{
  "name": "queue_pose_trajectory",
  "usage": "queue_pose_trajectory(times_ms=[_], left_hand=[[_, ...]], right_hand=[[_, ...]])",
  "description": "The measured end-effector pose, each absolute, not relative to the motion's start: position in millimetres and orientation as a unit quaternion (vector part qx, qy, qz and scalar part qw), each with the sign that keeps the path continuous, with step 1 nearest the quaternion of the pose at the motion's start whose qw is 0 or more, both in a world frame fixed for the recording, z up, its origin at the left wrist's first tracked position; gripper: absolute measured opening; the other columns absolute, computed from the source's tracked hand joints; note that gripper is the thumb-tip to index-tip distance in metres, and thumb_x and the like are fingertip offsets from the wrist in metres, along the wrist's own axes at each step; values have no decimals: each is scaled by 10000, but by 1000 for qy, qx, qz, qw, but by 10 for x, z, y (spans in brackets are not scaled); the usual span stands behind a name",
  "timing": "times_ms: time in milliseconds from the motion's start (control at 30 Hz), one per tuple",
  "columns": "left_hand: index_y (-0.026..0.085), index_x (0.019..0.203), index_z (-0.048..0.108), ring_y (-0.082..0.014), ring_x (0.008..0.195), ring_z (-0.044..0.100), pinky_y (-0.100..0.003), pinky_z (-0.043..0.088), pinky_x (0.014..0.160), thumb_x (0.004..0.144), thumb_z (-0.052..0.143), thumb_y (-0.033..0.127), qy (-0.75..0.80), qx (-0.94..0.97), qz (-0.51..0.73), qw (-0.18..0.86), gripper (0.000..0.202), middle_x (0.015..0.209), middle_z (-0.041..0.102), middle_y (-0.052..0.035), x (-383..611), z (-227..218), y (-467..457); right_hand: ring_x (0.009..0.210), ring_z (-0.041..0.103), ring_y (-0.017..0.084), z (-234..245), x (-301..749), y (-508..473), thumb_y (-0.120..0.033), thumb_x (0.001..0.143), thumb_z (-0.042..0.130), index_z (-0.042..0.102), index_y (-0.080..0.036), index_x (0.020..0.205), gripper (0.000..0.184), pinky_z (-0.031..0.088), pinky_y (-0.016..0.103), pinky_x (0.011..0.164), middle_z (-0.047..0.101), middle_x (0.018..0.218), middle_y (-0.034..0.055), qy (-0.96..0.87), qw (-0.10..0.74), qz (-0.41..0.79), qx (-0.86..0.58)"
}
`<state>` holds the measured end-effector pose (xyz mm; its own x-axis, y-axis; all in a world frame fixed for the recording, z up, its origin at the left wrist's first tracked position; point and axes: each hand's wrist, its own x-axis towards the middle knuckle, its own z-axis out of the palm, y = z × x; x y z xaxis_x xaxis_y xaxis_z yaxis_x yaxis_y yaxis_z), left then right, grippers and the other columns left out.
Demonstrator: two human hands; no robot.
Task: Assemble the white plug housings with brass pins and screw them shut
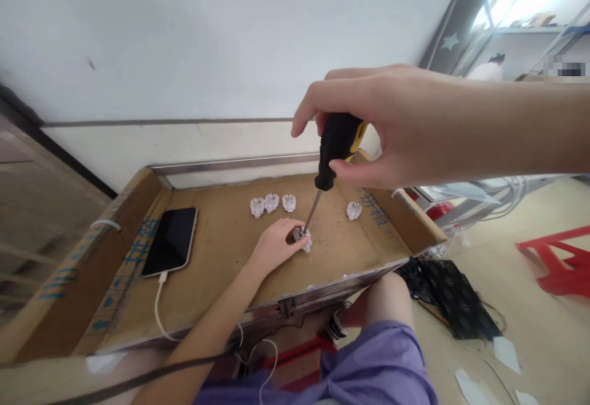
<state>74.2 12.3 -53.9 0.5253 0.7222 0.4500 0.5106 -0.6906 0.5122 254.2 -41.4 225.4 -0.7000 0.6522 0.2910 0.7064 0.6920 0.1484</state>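
My right hand point(359, 122) grips the black and yellow handle of a screwdriver point(332, 147), which tilts down and to the left. Its metal shaft ends at a small white plastic part with metal pieces point(305, 243). The fingers of my left hand point(275, 246) are closed around that part and hold it against the cardboard. Three similar white parts point(271, 201) with upright metal pins lie together behind my left hand. Another single white part point(354, 210) lies farther right, apart from the rest.
A cardboard-lined tray table point(216, 294) with raised side walls stands before me. On its left lies a phone point(170, 242) with a white cable point(159, 306). Black trays point(454, 297) and a red plastic stool point(560, 260) are on the floor at right. A wall point(221, 42) rises behind.
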Motion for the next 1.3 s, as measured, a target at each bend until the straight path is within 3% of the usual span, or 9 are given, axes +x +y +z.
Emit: queue_pose_trajectory(times_ms=[233,467,733,1000,1300], left_hand=[[199,975,592,-173,872,600,-288,466,819,807,629,324,360,857,330,164,212,936,644,-22,747,-535,123],[202,987,593,-166,888,598,-286,461,822,806,636,320,365,857,322,172,220,961,645,-11,743,-528,119],[211,983,592,-175,883,601,-296,466,817,810,622,331,366,856,323,171,212,962,647,-24,742,-537,125],[213,987,600,-179,907,608,-305,473,843,796,637,331,376,848,322,190,227,986,652,-18,745,-530,119],[232,1080,578,-168,891,636,-295,497,839,786,638,360,403,825,319,237,326,999,666,-14,745,-570,128]], right_hand=[[660,498,-19,2168,2654,-257,-263,663,665,537,-259,1082,438,300,91,512,498,855,-114,-935,153,-168,-271],[593,474,-28,2246,2516,-420,-245,637,693,572,-223,1064,445,334,99,512,514,834,-113,-920,112,-159,-340],[487,386,-37,2296,2452,-466,-190,618,714,592,-200,1030,430,292,102,450,500,783,-99,-916,109,-141,-359],[551,450,-6,2251,2489,-452,-157,616,711,595,-197,1016,418,317,118,484,518,779,-91,-920,122,-153,-339],[613,521,-28,2250,2492,-453,-241,637,672,584,-217,1054,427,352,88,514,522,832,-122,-913,104,-165,-358]])
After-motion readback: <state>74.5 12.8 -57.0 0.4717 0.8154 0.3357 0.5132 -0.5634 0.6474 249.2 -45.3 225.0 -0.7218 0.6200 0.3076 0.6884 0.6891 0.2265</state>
